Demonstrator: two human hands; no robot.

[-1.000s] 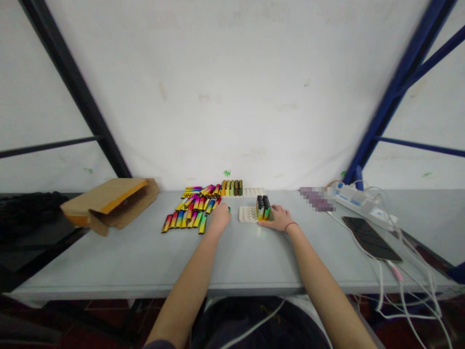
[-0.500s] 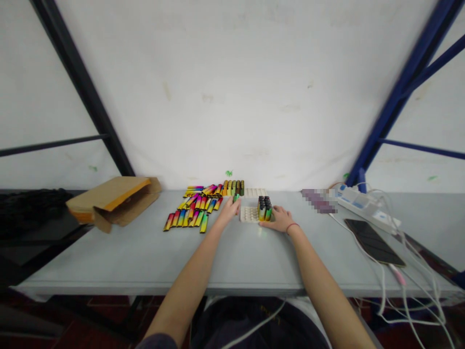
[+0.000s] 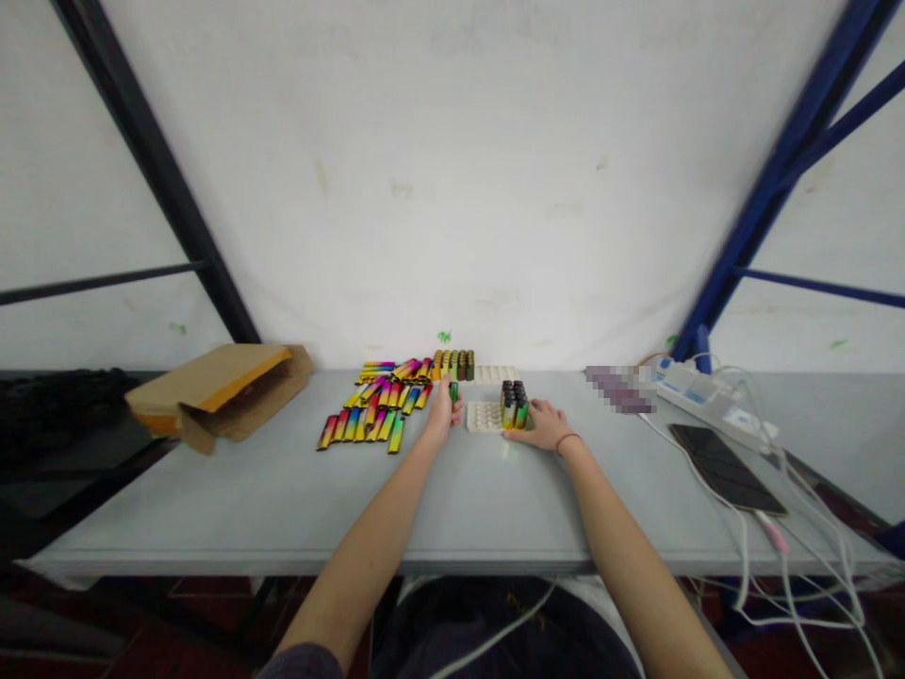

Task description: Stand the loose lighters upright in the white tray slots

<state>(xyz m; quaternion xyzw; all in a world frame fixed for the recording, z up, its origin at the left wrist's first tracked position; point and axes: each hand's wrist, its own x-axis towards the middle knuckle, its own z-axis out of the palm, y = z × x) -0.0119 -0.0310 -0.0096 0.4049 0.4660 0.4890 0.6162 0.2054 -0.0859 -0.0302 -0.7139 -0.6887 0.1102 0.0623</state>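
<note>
at nine o'clock of pale tray point(image 3: 484, 417), green tube point(image 3: 453, 389) is held by curled left hand point(image 3: 442, 412); at three, tray is gripped by half-curled right hand point(image 3: 544, 425), best braced steady.

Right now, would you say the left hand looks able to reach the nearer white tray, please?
Likely yes: the left hand, holding a green cylinder, is just beside the nearer white tray, with nothing visible between them; the upright cylinders stand at its right end.
</note>
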